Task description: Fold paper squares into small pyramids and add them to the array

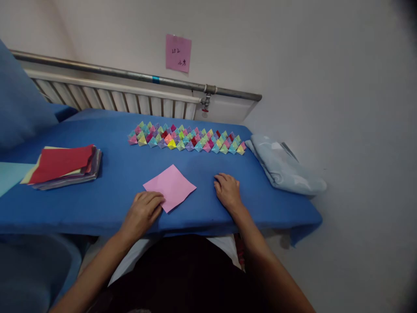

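Observation:
A square sheet of pink paper (174, 187) lies on the blue cloth, one corner pointing away from me. My left hand (145, 211) is at its lower left edge, fingers together over the paper and the thumb side turned in. To the right of the sheet, apart from it, my right hand (227, 190) rests on the cloth with loosely bent fingers and holds nothing visible. Beyond the sheet stand rows of small folded paper pieces (189, 140) in many colours.
A stack of coloured paper (67, 164), red on top, lies at the left beside a light blue sheet (13, 174). A folded pale blue blanket (286, 167) sits at the right by the wall. Behind the blue-covered table (120, 174) are a radiator (130, 101) and a pipe (124, 74).

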`<action>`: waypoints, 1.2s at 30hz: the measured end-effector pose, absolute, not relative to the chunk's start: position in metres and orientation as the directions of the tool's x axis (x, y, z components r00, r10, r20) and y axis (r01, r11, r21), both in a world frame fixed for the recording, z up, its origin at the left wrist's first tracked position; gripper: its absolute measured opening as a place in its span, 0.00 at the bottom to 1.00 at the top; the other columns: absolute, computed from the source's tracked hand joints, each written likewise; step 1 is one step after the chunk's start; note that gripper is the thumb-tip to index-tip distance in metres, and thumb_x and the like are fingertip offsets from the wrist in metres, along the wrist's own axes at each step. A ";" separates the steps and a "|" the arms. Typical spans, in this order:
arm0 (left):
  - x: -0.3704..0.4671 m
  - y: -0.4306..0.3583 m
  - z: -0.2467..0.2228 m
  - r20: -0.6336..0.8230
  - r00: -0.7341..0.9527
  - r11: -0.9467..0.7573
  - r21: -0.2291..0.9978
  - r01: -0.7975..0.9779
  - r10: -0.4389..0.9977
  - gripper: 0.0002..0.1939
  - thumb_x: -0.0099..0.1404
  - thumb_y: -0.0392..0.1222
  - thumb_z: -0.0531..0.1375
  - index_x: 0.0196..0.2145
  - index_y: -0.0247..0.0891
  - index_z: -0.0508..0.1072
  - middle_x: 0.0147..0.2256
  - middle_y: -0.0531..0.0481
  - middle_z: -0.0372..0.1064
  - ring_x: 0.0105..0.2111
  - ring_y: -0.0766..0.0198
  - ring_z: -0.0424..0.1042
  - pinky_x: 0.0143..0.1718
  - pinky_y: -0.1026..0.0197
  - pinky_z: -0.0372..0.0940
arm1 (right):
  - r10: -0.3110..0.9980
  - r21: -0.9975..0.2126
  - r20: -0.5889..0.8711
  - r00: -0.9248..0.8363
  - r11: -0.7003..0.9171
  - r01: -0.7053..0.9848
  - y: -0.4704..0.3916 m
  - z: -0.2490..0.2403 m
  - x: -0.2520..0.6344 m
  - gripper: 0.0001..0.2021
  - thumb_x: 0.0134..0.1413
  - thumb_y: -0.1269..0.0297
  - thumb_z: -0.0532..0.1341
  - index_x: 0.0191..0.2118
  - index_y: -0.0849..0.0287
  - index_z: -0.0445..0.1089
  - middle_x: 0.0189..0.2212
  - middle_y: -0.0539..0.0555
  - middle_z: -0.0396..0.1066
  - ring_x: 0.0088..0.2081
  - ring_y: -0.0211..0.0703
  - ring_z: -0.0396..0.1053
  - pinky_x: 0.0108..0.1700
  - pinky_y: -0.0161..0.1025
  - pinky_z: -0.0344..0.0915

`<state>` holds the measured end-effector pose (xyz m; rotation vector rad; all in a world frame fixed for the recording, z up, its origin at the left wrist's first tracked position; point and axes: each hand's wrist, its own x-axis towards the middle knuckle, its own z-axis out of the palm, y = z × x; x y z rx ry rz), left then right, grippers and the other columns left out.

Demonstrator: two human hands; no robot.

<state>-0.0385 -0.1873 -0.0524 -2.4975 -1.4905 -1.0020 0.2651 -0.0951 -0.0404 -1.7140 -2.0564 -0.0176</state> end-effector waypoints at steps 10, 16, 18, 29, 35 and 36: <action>-0.006 -0.202 -0.038 0.591 0.377 -0.598 0.231 0.767 0.713 0.09 0.68 0.34 0.53 0.39 0.39 0.73 0.35 0.48 0.75 0.38 0.59 0.71 0.45 0.53 0.61 | 0.762 -0.422 0.349 -0.545 0.647 0.635 -0.182 -0.030 0.194 0.20 0.56 0.68 0.60 0.55 0.54 0.69 0.57 0.58 0.67 0.58 0.49 0.60 0.58 0.47 0.54; -0.022 -0.200 -0.035 0.509 0.424 -0.603 0.260 0.754 0.749 0.18 0.64 0.39 0.57 0.52 0.41 0.69 0.49 0.43 0.73 0.50 0.52 0.69 0.52 0.47 0.59 | 0.803 -0.490 0.369 -0.468 0.596 0.637 -0.173 -0.026 0.215 0.12 0.61 0.71 0.55 0.44 0.54 0.74 0.50 0.55 0.73 0.52 0.45 0.67 0.56 0.46 0.57; -0.034 -0.196 -0.037 0.462 0.433 -0.589 0.278 0.759 0.775 0.22 0.62 0.39 0.57 0.55 0.42 0.67 0.51 0.43 0.72 0.52 0.51 0.69 0.55 0.45 0.57 | 0.818 -0.548 0.362 -0.448 0.575 0.608 -0.175 -0.025 0.223 0.12 0.61 0.70 0.54 0.43 0.53 0.74 0.47 0.54 0.75 0.50 0.44 0.70 0.55 0.46 0.58; -0.027 -0.195 -0.029 0.413 0.391 -0.559 0.464 0.687 0.823 0.17 0.57 0.32 0.57 0.45 0.40 0.71 0.39 0.48 0.76 0.41 0.58 0.71 0.50 0.50 0.58 | 0.850 -0.591 0.395 -0.347 0.525 0.612 -0.179 -0.037 0.242 0.11 0.57 0.60 0.58 0.45 0.48 0.72 0.40 0.55 0.76 0.42 0.51 0.72 0.45 0.48 0.65; -0.032 -0.194 -0.030 0.396 0.373 -0.535 0.479 0.696 0.839 0.15 0.58 0.30 0.57 0.43 0.40 0.72 0.37 0.48 0.76 0.40 0.59 0.71 0.49 0.52 0.58 | 0.807 -0.546 0.423 -0.412 0.590 0.594 -0.170 -0.045 0.242 0.11 0.56 0.64 0.55 0.42 0.46 0.73 0.37 0.53 0.77 0.41 0.50 0.73 0.43 0.48 0.64; -0.033 -0.195 -0.032 0.408 0.380 -0.549 0.475 0.688 0.830 0.14 0.59 0.30 0.56 0.42 0.40 0.72 0.37 0.48 0.76 0.40 0.59 0.71 0.49 0.52 0.58 | 0.818 -0.548 0.409 -0.405 0.575 0.608 -0.172 -0.042 0.242 0.11 0.57 0.64 0.55 0.41 0.47 0.73 0.36 0.53 0.77 0.41 0.49 0.73 0.43 0.47 0.63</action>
